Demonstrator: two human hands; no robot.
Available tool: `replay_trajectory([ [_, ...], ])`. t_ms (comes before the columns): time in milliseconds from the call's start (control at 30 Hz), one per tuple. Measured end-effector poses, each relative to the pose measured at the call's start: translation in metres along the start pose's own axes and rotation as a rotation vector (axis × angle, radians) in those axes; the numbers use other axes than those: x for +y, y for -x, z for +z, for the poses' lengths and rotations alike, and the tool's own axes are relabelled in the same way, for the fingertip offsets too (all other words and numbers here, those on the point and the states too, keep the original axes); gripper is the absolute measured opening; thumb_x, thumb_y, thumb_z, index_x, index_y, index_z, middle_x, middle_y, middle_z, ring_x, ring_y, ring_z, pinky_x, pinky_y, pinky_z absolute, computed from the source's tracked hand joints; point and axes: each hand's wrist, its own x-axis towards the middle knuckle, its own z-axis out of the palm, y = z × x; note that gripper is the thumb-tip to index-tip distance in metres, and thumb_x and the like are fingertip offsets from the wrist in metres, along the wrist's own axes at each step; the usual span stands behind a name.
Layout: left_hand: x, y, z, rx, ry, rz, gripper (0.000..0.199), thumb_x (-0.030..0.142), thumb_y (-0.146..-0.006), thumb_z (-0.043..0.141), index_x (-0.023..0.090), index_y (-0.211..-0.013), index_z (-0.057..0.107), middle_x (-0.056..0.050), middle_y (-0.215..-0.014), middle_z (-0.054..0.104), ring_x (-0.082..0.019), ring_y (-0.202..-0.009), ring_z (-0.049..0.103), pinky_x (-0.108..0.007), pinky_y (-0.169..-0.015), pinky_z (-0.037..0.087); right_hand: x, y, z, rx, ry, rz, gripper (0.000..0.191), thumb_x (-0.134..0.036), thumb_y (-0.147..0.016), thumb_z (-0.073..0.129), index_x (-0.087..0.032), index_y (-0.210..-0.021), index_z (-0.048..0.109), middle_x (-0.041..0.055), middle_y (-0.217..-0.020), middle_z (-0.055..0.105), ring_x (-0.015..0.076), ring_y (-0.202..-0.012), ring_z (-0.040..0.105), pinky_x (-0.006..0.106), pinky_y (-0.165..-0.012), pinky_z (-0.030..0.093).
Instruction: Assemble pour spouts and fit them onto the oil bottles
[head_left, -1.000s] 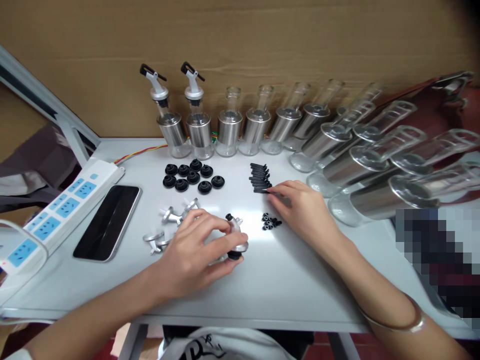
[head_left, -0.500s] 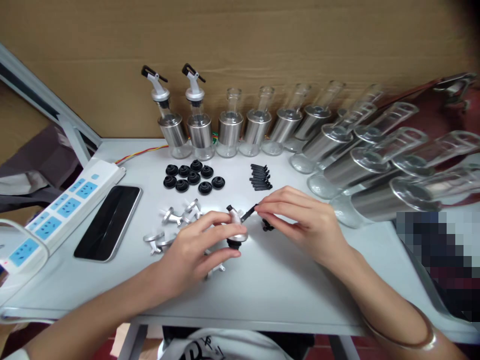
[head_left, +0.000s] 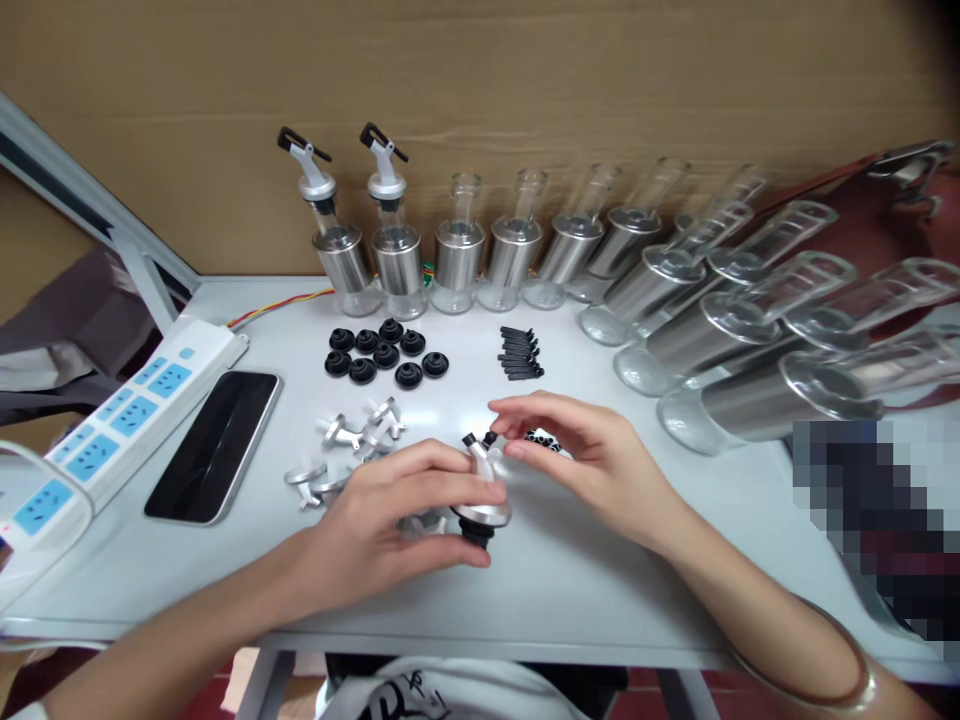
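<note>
My left hand (head_left: 409, 500) is closed around a silver pourer spout (head_left: 482, 512), gripping it between thumb and fingers. Below its flange a black rubber stopper shows. Two small black tips stick up from the top of the spout. Beside these tips, my right hand (head_left: 581, 450) has its thumb and index finger apart, with nothing visible between them; whether a fingertip touches the nearer tip I cannot tell. Several loose silver spouts (head_left: 341, 432) lie left of and behind my left hand. Small black rings (head_left: 544, 440) lie partly hidden behind my right hand.
Black rubber stoppers (head_left: 386, 355) and a row of black levers (head_left: 520, 355) lie farther back. Glass bottles with steel sleeves (head_left: 459, 255) line the back and right; two carry pourers (head_left: 387, 180). A phone (head_left: 214, 447) and a power strip (head_left: 124, 430) occupy the left.
The held pourer has moved nearer to me and slightly right. The black lever pinched by my right hand now shows only as a tip at the spout, and those fingers have parted.
</note>
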Motion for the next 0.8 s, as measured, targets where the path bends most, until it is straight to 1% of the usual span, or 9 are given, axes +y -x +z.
replay_trajectory([
  [100,0.0003,-0.0002,0.0001,0.006,0.027,0.03,0.027,0.021,-0.087,0.067,0.02,-0.113,0.063,-0.007,-0.095,0.064,-0.018,-0.092,0.069,-0.026,-0.081,0.057,-0.0015,-0.0022,0.0021,-0.032,-0.178,0.129,0.01,-0.022,-0.081,0.068,-0.02,-0.09,0.072,0.0034,-0.089,0.073,0.0155,-0.082,0.067,0.028,-0.075,0.054],
  [133,0.0001,0.0,0.0003,0.007,0.033,0.038,0.027,0.02,-0.086,0.067,0.02,-0.113,0.063,-0.007,-0.096,0.064,-0.018,-0.093,0.069,-0.026,-0.081,0.057,-0.0018,-0.0027,0.0027,-0.037,-0.225,0.171,0.01,-0.022,-0.079,0.069,-0.02,-0.088,0.073,0.0033,-0.089,0.073,0.0153,-0.082,0.068,0.027,-0.075,0.055],
  [233,-0.0004,0.0006,0.001,-0.004,0.045,0.055,0.027,0.019,-0.086,0.068,0.019,-0.113,0.063,-0.007,-0.097,0.064,-0.018,-0.093,0.07,-0.025,-0.081,0.058,-0.0021,-0.003,0.004,-0.081,-0.351,0.301,0.014,-0.021,-0.075,0.072,-0.02,-0.089,0.073,0.0027,-0.09,0.075,0.0146,-0.081,0.069,0.027,-0.076,0.056],
  [300,-0.0001,0.0002,0.0011,-0.018,0.053,0.054,0.027,0.02,-0.087,0.067,0.02,-0.113,0.063,-0.007,-0.096,0.064,-0.017,-0.093,0.07,-0.024,-0.08,0.058,-0.002,-0.0027,0.0041,-0.105,-0.414,0.345,0.013,-0.02,-0.074,0.073,-0.02,-0.087,0.073,0.0023,-0.088,0.075,0.0139,-0.079,0.07,0.026,-0.076,0.056],
  [400,0.0007,-0.0012,0.0007,-0.036,0.042,0.043,0.026,0.022,-0.087,0.066,0.019,-0.113,0.063,-0.007,-0.094,0.064,-0.016,-0.09,0.069,-0.024,-0.079,0.058,-0.0015,-0.003,0.0032,-0.08,-0.488,0.356,0.008,-0.018,-0.073,0.074,-0.019,-0.08,0.072,0.0014,-0.081,0.075,0.0127,-0.075,0.07,0.024,-0.073,0.057],
  [533,0.0004,-0.002,-0.0003,-0.039,0.017,0.022,0.025,0.023,-0.088,0.066,0.017,-0.112,0.063,-0.008,-0.096,0.065,-0.014,-0.088,0.067,-0.023,-0.081,0.056,-0.0013,-0.0035,0.0018,-0.043,-0.61,0.351,0.018,-0.015,-0.066,0.081,-0.02,-0.081,0.072,-0.0001,-0.078,0.075,0.0115,-0.07,0.07,0.022,-0.068,0.057],
  [600,0.0003,-0.0018,-0.0007,-0.037,0.026,0.02,0.025,0.023,-0.087,0.066,0.017,-0.112,0.063,-0.008,-0.096,0.065,-0.013,-0.088,0.066,-0.022,-0.081,0.056,-0.0019,-0.0029,0.002,-0.048,-0.618,0.324,0.018,-0.013,-0.065,0.082,-0.02,-0.078,0.073,0.0003,-0.079,0.075,0.0112,-0.071,0.07,0.021,-0.067,0.057],
  [667,0.0001,-0.0011,-0.0008,-0.039,0.038,0.023,0.026,0.022,-0.087,0.066,0.017,-0.112,0.063,-0.008,-0.097,0.065,-0.013,-0.088,0.066,-0.022,-0.08,0.055,-0.0028,-0.0021,0.0026,-0.053,-0.612,0.277,0.014,-0.012,-0.066,0.081,-0.021,-0.076,0.075,0.0008,-0.08,0.075,0.0112,-0.072,0.069,0.021,-0.067,0.057],
  [800,-0.0031,0.003,0.0012,-0.064,0.023,0.012,0.028,0.021,-0.089,0.064,0.021,-0.117,0.06,-0.007,-0.102,0.064,-0.015,-0.093,0.065,-0.024,-0.083,0.055,-0.0049,-0.0014,0.0031,-0.023,-0.6,0.214,0.013,-0.014,-0.07,0.079,-0.023,-0.079,0.078,0.0004,-0.078,0.074,0.0109,-0.071,0.069,0.021,-0.068,0.057],
])
